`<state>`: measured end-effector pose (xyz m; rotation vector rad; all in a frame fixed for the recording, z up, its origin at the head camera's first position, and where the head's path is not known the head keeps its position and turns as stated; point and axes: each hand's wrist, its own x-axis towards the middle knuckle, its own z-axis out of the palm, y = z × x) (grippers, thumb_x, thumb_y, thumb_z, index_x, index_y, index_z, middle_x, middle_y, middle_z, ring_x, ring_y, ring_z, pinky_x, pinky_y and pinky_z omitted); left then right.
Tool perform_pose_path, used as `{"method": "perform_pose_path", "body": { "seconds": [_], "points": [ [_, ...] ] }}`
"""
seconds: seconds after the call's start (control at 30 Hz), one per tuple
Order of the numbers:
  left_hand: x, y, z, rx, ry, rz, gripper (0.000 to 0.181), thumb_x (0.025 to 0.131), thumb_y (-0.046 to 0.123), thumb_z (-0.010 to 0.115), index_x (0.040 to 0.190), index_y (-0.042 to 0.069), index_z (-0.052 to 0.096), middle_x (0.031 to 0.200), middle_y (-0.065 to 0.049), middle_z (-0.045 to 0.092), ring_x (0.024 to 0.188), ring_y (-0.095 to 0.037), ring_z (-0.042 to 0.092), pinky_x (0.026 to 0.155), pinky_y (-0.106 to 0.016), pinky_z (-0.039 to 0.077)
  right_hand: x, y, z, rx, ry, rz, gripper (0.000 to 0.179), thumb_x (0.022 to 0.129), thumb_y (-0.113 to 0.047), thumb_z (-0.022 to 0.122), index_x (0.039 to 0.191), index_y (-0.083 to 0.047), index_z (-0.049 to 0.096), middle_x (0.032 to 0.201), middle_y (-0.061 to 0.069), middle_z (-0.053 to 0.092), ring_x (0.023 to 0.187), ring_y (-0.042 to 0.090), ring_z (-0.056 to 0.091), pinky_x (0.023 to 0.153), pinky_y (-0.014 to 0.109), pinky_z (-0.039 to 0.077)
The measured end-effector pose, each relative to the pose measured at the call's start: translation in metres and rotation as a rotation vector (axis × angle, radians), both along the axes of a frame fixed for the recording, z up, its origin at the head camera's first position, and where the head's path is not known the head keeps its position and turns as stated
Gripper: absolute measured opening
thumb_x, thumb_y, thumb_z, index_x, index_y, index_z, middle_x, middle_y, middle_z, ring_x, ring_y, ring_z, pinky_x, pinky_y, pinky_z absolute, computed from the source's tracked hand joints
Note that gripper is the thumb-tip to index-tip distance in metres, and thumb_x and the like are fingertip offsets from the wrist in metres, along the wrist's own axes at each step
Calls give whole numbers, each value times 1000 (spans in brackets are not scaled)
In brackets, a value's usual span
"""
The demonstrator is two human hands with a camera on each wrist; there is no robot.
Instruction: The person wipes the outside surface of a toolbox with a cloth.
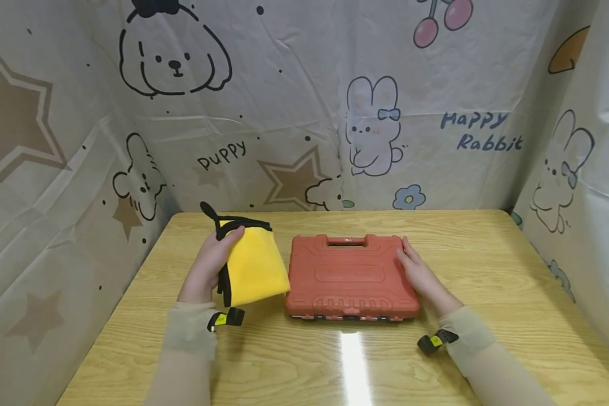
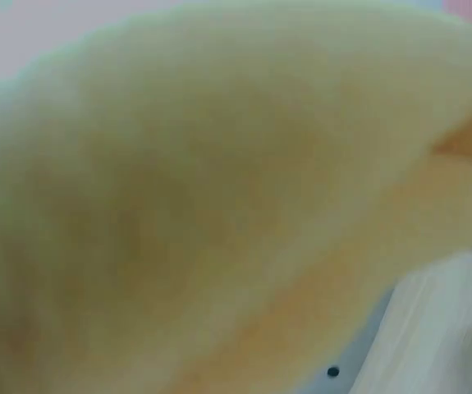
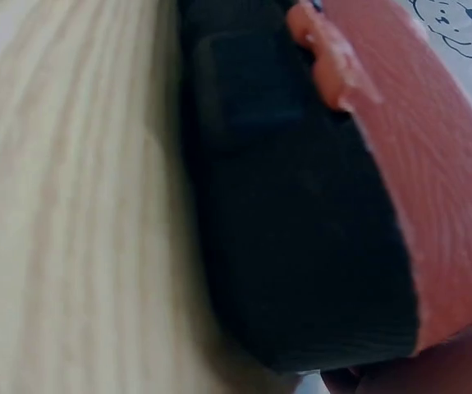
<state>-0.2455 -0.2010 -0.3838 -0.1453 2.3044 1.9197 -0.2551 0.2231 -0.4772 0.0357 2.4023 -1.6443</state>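
Beige fabric sleeves lead to your left grip, clasping a folded yellow cloth, apparently lifted, not yet laid down, and right grip, holding a closed red plastic case on the wooden desk.

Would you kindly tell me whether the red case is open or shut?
The red case is shut: in the right wrist view, its lid meets the black base without a visible gap.

The yellow cloth hides most fingers of the left hand; we cannot make out the blurred yellowish shape in the left wrist view, and we lose the near edge of the tabletop.
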Motion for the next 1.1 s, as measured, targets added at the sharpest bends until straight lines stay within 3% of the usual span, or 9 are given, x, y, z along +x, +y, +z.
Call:
{"method": "perform_pose_path", "body": {
  "seconds": [0.13, 0.23, 0.37, 0.47, 0.63, 0.77, 0.97, 1.1],
  "points": [
    [-4, -2, -2, -130, -11, 17, 49, 105, 43, 56, 130, 1, 50, 88, 3, 65, 73, -9, 66, 68, -25, 57, 1, -1, -3, -28, -5, -10, 65, 115, -32, 25, 164, -11, -12, 172, 9, -17, 159, 32, -17, 130, 53, -5],
    [-10, 0, -6, -274, -14, 27, 50, 105, 42, 55, 134, 0, 52, 97, -6, 66, 79, -13, 64, 73, -27, 54, 1, 0, -6, -12, 12, -10, 64, 115, -28, 25, 164, -11, -11, 172, 9, -16, 159, 33, -16, 130, 53, -5],
    [-18, 6, -9, -499, 38, 24, 49, 106, 38, 53, 137, -1, 57, 119, -21, 66, 98, -28, 63, 91, -40, 53, 1, 2, -11, 6, 32, -3, 62, 115, -23, 24, 164, -11, -11, 172, 9, -16, 159, 33, -14, 130, 52, -4],
    [-23, 11, -8, -638, 78, 21, 45, 105, 34, 52, 133, 0, 61, 130, -24, 66, 112, -37, 63, 102, -49, 50, 0, 2, -14, -7, 36, -6, 61, 114, -21, 24, 165, -12, -10, 172, 9, -16, 159, 32, -14, 130, 51, -4],
    [-32, 20, -7, -835, 129, 1, 40, 104, 30, 50, 126, 0, 65, 131, -24, 67, 119, -42, 64, 102, -54, 51, 1, 1, -15, -15, 43, -4, 61, 114, -21, 24, 165, -12, -10, 172, 9, -15, 159, 33, -14, 130, 52, -4],
    [-38, 28, -13, -889, 151, -26, 37, 104, 28, 51, 122, 0, 67, 126, -24, 70, 112, -41, 67, 95, -53, 54, 1, 1, -14, -11, 39, -3, 61, 115, -21, 24, 165, -12, -11, 172, 10, -16, 159, 33, -14, 130, 52, -4],
    [-44, 43, -29, -891, 168, -40, 30, 102, 25, 53, 110, 0, 68, 109, -21, 73, 89, -32, 66, 79, -46, 54, 0, 1, -15, -12, 28, 0, 62, 115, -22, 24, 164, -13, -12, 172, 9, -17, 159, 33, -15, 129, 54, -4],
    [-48, 54, -35, -896, 178, -60, 24, 101, 21, 55, 103, 1, 67, 103, -19, 73, 84, -30, 64, 75, -44, 54, 0, 1, -15, -9, 28, 3, 61, 115, -22, 23, 164, -14, -12, 172, 9, -17, 159, 33, -15, 130, 53, -3]
  ]
}}
